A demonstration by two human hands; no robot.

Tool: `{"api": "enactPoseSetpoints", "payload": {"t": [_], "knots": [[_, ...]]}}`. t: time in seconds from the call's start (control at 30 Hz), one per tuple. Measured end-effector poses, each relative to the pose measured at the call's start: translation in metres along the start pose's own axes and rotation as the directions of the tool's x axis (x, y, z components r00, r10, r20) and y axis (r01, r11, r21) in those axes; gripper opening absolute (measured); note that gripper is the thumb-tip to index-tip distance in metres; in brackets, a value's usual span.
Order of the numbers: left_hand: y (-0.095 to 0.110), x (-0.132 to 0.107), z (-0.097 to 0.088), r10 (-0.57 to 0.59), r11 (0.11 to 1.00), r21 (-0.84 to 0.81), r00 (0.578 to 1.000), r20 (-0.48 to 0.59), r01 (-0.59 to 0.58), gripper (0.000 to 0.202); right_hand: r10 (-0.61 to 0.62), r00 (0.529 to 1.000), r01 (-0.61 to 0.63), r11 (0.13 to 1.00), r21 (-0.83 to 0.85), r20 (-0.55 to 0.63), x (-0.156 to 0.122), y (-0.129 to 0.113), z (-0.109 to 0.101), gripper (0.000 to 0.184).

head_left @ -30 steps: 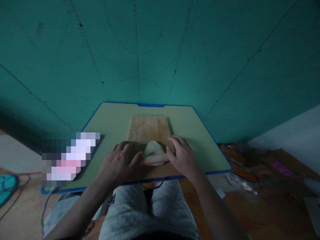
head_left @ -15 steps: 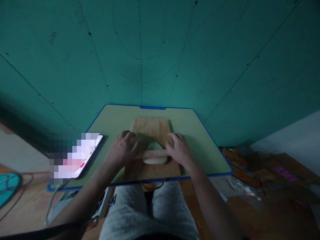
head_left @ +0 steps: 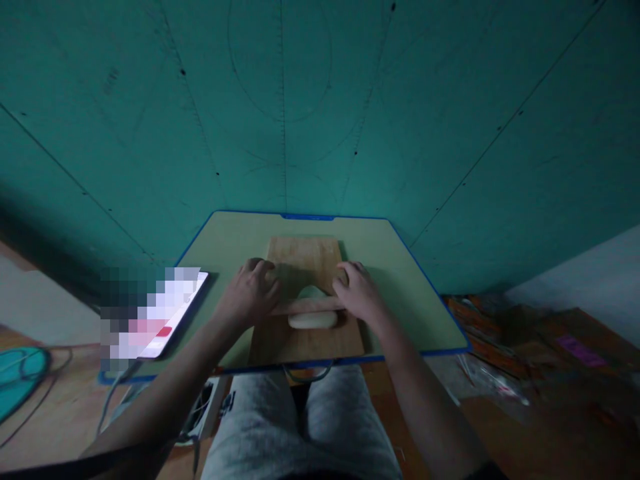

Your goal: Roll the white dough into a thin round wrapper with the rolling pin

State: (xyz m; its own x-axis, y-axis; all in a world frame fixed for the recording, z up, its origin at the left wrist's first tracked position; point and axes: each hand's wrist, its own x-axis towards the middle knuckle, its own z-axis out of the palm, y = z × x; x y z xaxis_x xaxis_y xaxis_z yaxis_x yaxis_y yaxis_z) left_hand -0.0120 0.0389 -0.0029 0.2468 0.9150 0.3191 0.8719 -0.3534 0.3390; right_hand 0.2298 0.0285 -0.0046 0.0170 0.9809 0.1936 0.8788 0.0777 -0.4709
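A wooden board (head_left: 305,263) lies on a small pale table with a blue rim (head_left: 235,237). A flat piece of pale dough (head_left: 313,321) rests on the board. A wooden rolling pin (head_left: 307,306) lies crosswise over the dough. My left hand (head_left: 247,297) presses on the pin's left end with fingers curled over it. My right hand (head_left: 360,293) presses on its right end the same way. Each end of the pin is hidden under a hand.
A lit phone (head_left: 165,320) lies on the table's left side, its screen blurred out. A teal wall (head_left: 320,107) rises right behind the table. My grey-clad legs (head_left: 300,427) sit under the front edge. Cables and clutter lie on the floor at both sides.
The rolling pin and both hands have moved away from me across the dough, from its near edge to its middle. More dough now shows on the near side of the pin.
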Motion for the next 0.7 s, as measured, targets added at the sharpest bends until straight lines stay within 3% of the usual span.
{"api": "enactPoseSetpoints", "payload": {"t": [0.1, 0.23, 0.33, 0.43, 0.57, 0.7], "knots": [[0.0, -0.01, 0.001, 0.006, 1.0, -0.013, 1.0, -0.014, -0.007, 0.031, -0.067, 0.997, 0.066, 0.998, -0.018, -0.027, -0.014, -0.001, -0.003, 0.033], [0.004, -0.042, 0.001, 0.152, 0.988, 0.044, 0.988, -0.034, -0.15, 0.034, -0.196, 0.973, 0.192, 0.98, -0.045, -0.123, -0.056, -0.002, -0.007, 0.034], [0.007, -0.054, -0.001, 0.202, 0.977, 0.073, 0.979, -0.021, -0.2, 0.036, -0.22, 0.965, 0.216, 0.975, -0.044, -0.142, -0.07, -0.002, -0.008, 0.034], [0.006, -0.041, -0.002, 0.138, 0.989, 0.053, 0.99, 0.001, -0.138, 0.034, -0.188, 0.974, 0.185, 0.982, -0.032, -0.123, -0.054, -0.001, -0.005, 0.032], [-0.001, -0.008, 0.0, 0.059, 0.998, 0.015, 0.997, 0.051, -0.06, 0.03, -0.047, 0.998, 0.047, 0.999, -0.01, -0.04, -0.011, 0.0, -0.002, 0.032], [-0.005, -0.005, 0.004, 0.126, 0.991, 0.036, 0.99, 0.059, -0.128, 0.032, -0.019, 1.0, 0.019, 0.999, -0.034, 0.0, -0.004, -0.003, -0.003, 0.032]]}}
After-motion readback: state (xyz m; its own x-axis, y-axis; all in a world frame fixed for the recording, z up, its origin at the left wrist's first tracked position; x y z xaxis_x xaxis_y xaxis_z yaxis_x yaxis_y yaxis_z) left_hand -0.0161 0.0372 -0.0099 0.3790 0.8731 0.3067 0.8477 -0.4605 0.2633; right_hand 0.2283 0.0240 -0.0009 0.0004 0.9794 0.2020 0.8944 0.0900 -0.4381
